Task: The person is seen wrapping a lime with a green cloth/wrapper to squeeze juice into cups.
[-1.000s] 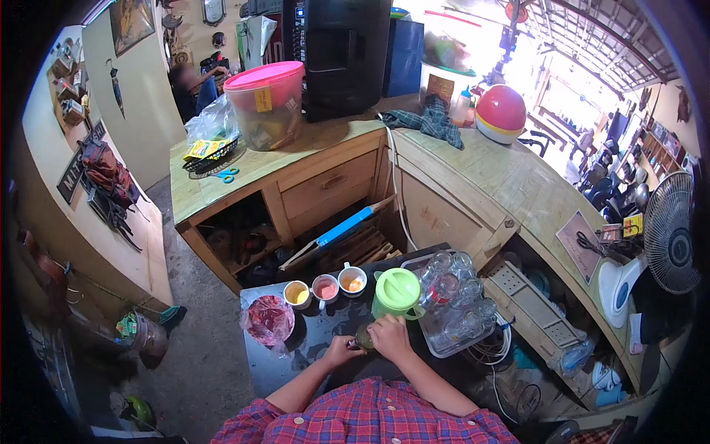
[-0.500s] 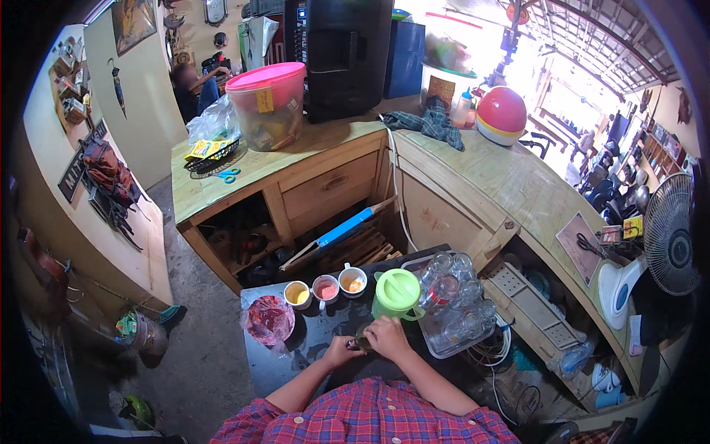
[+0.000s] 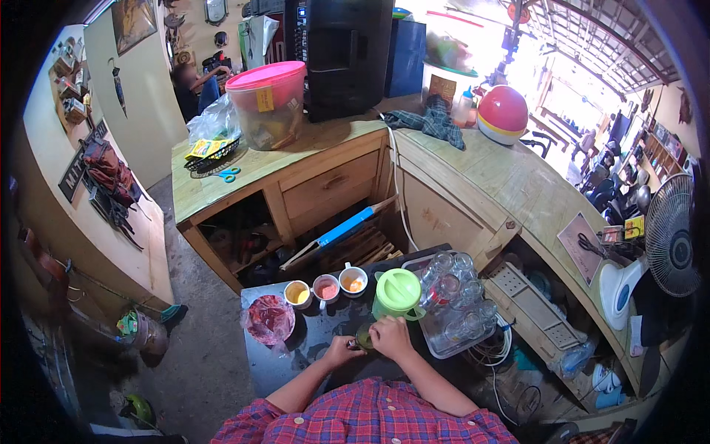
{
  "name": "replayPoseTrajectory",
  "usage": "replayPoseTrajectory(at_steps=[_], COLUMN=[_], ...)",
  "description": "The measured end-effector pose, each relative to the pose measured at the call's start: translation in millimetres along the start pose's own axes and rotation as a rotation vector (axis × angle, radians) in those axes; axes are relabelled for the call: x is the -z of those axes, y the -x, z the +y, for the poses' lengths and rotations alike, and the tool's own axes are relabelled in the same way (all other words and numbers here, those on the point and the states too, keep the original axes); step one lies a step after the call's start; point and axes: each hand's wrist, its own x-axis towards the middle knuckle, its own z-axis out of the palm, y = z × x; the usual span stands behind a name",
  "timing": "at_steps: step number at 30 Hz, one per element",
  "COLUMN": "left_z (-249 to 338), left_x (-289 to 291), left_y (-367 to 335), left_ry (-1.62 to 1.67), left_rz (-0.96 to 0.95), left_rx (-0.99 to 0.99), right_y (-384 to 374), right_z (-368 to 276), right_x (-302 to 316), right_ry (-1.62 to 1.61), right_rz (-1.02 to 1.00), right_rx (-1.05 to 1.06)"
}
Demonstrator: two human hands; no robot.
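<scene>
Close to my body, above the near edge of the low dark table, my two hands meet. My left hand is closed around the left side of a small dark-green rounded thing; its kind is not plain. From the right, my right hand grips the same thing, its fingers curled over the top. Just beyond stands a light-green lidded pitcher. To its left are a mug with yellow contents, one with pink and one with orange. A plastic-lined bowl holds dark red stuff.
Right of the pitcher, a clear tray carries several glass mugs. An L-shaped wooden counter surrounds the table's far side, bearing a pink-lidded tub, blue scissors and a fan. Another person sits far back left.
My right hand has shifted very slightly to the right over the green thing, more of which shows now. The mugs, bowl, pitcher and tray stay in place.
</scene>
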Motion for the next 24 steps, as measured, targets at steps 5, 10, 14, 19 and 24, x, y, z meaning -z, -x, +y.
replayPoseTrajectory(at_steps=[5, 10, 14, 19, 24], left_z=[-1, -11, -11, -9, -13], left_x=[0, -6, -6, -5, -6], left_y=[0, -1, -1, -2, 0], left_ry=[0.042, 0.048, 0.070, 0.035, 0.064], left_rz=[0.008, 0.035, 0.049, 0.026, 0.042], left_rx=[-0.023, -0.025, -0.037, -0.017, -0.015], right_y=[1, 2, 1, 2, 0], right_z=[0, 1, 0, 4, -5], right_x=[-3, -4, -4, -6, 1], right_ry=[-0.057, -0.021, -0.030, -0.069, 0.089], right_rz=[0.036, -0.030, 0.030, -0.039, -0.045], right_rx=[0.010, -0.031, 0.005, 0.020, 0.011])
